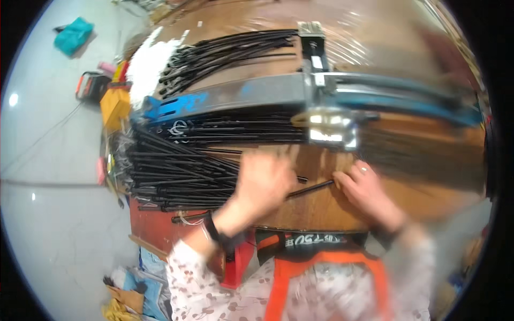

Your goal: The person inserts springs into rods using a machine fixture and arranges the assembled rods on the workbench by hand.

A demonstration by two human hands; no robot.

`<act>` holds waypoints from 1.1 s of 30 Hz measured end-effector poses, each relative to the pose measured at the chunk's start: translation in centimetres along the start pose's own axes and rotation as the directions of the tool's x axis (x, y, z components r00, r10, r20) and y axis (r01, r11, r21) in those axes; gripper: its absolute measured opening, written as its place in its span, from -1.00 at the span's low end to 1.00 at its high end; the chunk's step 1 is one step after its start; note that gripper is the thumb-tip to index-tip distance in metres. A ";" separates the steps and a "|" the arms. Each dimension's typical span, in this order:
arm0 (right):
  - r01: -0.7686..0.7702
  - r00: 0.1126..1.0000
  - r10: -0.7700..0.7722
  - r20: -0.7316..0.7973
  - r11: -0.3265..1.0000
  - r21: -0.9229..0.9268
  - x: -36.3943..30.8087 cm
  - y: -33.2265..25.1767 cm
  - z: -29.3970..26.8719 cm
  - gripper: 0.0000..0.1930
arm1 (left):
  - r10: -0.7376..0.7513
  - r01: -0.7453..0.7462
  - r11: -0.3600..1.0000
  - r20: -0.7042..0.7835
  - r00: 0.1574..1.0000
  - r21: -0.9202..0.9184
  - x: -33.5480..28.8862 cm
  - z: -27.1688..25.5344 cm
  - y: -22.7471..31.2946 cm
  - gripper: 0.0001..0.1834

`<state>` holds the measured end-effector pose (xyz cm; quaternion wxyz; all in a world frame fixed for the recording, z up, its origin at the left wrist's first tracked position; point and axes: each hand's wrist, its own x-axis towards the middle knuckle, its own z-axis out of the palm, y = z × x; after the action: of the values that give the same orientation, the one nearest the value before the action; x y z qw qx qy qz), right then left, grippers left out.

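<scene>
My right hand [367, 190], with a ring on one finger, pinches the end of a thin black rod [315, 188] just above the brown tabletop [428, 192]. To its left, my left hand [266, 179] is palm down at the right ends of a thick pile of black rods [179, 174]. Motion blurs its fingers, so their hold cannot be made out. Another dark rod tip [302, 180] pokes out beside that hand. A dark band circles my left wrist.
Beyond my hands, a grey and blue metal beam [251, 93] crosses the table, with a shiny metal block [333, 130] against it. More black rods [235, 48] lie behind the beam. A yellow box-like part [115, 108] sits at the left edge. A red surface [155, 222] is nearer me.
</scene>
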<state>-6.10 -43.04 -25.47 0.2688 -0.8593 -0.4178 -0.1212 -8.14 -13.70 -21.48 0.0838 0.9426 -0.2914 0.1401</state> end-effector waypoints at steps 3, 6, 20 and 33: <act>0.036 0.997 -0.033 -0.070 0.999 0.040 1.7 -0.8 -1.3 -0.58 | -0.266 0.289 0.954 0.215 0.940 -0.083 -4.9 -0.7 6.5 -0.49; 0.045 0.990 -0.039 -0.132 0.998 0.044 2.5 -0.4 -2.5 -0.55 | -0.293 0.310 0.947 0.173 0.940 -0.079 -4.4 -1.8 5.2 -0.45; -0.290 0.917 0.236 -0.321 0.948 -0.129 1.5 10.2 -8.8 -0.62 | -0.023 0.095 0.975 -0.336 0.942 0.199 7.7 -16.8 -5.2 -0.71; 0.043 0.985 -0.036 -0.168 0.998 0.039 21.1 10.0 -1.8 -0.90 | -0.317 0.344 0.937 -0.271 0.909 0.056 1.2 -16.3 -11.3 -0.56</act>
<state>14.83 -35.32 -18.47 0.3187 -0.8318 -0.4132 -0.1895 -4.21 -1.23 -6.51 0.0953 0.9550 -0.1066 0.2598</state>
